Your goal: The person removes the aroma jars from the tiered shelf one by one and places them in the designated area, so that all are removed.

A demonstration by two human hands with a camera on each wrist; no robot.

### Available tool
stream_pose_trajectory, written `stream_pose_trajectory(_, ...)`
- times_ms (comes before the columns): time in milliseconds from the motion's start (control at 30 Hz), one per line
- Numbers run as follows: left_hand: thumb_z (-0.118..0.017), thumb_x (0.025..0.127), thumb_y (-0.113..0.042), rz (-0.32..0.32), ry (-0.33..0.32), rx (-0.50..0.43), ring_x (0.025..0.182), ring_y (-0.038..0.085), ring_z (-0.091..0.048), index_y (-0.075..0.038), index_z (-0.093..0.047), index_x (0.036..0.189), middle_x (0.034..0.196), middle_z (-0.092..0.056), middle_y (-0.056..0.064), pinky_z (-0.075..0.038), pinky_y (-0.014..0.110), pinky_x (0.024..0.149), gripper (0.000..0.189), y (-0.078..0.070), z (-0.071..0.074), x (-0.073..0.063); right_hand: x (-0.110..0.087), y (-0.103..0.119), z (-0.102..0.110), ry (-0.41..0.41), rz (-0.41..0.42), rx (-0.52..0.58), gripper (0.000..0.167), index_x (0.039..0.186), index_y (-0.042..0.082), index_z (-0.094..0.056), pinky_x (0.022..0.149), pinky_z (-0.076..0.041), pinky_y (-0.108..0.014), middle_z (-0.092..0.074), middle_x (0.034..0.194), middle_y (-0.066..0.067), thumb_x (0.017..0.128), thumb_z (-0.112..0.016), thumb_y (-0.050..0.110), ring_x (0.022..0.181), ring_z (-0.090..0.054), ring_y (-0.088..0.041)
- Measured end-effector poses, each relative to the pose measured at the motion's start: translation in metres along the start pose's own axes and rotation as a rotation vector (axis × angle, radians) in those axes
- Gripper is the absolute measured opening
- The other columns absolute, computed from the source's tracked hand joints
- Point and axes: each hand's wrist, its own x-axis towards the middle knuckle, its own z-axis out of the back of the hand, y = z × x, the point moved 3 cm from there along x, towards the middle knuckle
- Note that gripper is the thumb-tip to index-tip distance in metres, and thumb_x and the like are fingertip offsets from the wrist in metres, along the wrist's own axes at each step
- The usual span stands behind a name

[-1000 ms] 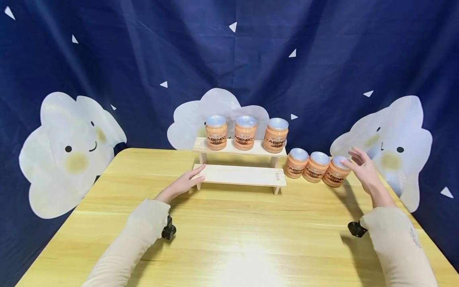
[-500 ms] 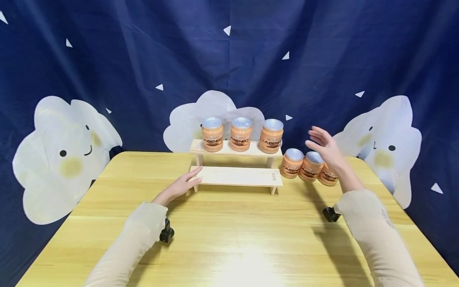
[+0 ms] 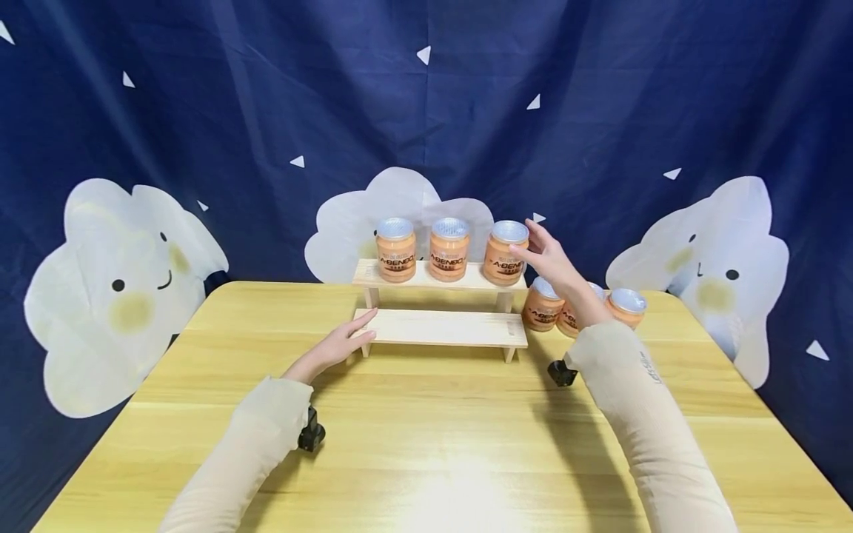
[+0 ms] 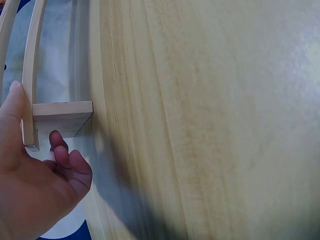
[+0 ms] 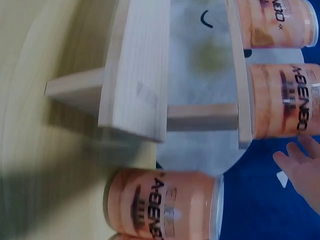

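Note:
On a two-tier wooden display stand (image 3: 440,327), three orange jars with silver lids line the upper tier: a left jar (image 3: 396,252), a middle jar (image 3: 449,252) and a right jar (image 3: 504,255). My left hand (image 3: 333,346) grips the left end of the lower tier, thumb on the board and fingers curled below it in the left wrist view. At the right jar is my right hand (image 3: 549,259), thumb overlapping its front and another finger behind the lid. In the right wrist view, several fingertips (image 5: 285,160) show beside this jar (image 5: 280,100), some with a gap.
Right of the stand, three more such jars stand in a row on the table (image 3: 426,422): a near one (image 3: 541,307), one mostly behind my right forearm, and an outer one (image 3: 626,305). A blue curtain (image 3: 266,96) with cloud prints hangs behind the table.
My right hand has moved left from the outermost table jar to the right jar on the upper tier. My left hand has kept its place on the stand; the jars have not visibly moved.

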Motion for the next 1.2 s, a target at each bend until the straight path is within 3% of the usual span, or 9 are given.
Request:
stream_pose_trajectory(267,-0.045,0.097,-0.025,-0.001,0.002,-0.013,0.137,0.035,-0.013,-0.003,-0.020,0.145,0.150,-0.017,0.014,-0.011,0.051,0.110,0.058,0.000,0.000,0.001,0.006,0.003,-0.010,-0.049,-0.022,-0.033,0.075,0.146,0.001,-0.011,0.106,-0.028,-0.040,-0.033,0.141,-0.022,0.089,-0.058,0.016,0.127,-0.035,-0.029)
stream_pose_trajectory(433,-0.045,0.097,-0.025,-0.003,-0.001,-0.019,0.137,0.035,-0.013,-0.003,-0.020,0.145,0.150,-0.017,0.014,-0.011,0.052,0.110,0.058,0.000,0.001,0.000,0.006,0.004,-0.013,-0.106,-0.029,-0.035,0.068,0.141,0.001,-0.024,0.095,-0.037,-0.031,-0.040,0.132,-0.020,0.087,-0.061,0.017,0.110,-0.044,-0.021)
stream_pose_trajectory(567,-0.045,0.097,-0.026,-0.004,0.000,-0.020,0.137,0.035,-0.013,-0.003,-0.020,0.145,0.150,-0.017,0.014,-0.011,0.052,0.110,0.058,0.001,0.001,0.001,0.000,0.005,-0.011,-0.161,-0.042,-0.048,0.065,0.138,0.001,-0.028,0.088,-0.038,-0.025,-0.041,0.128,-0.017,0.086,-0.063,0.019,0.097,-0.044,-0.012)
stream_pose_trajectory(900,-0.045,0.097,-0.026,0.001,-0.003,-0.025,0.137,0.035,-0.012,-0.004,-0.020,0.145,0.150,-0.017,0.014,-0.010,0.052,0.110,0.058,0.005,0.000,0.002,-0.037,0.014,0.004,-0.204,0.006,-0.039,0.061,0.134,-0.003,-0.031,0.078,-0.039,-0.015,-0.044,0.112,-0.003,0.084,-0.064,0.013,0.091,-0.045,-0.005)
stream_pose_trajectory(1200,-0.046,0.096,-0.026,-0.002,-0.011,-0.021,0.137,0.035,-0.013,-0.004,-0.021,0.145,0.150,-0.018,0.015,-0.011,0.052,0.110,0.059,0.004,0.000,0.002,-0.079,0.009,0.023,-0.201,0.042,-0.078,0.054,0.128,-0.005,-0.034,0.080,-0.037,-0.011,-0.046,0.108,0.005,0.085,-0.063,0.010,0.096,-0.044,-0.001)
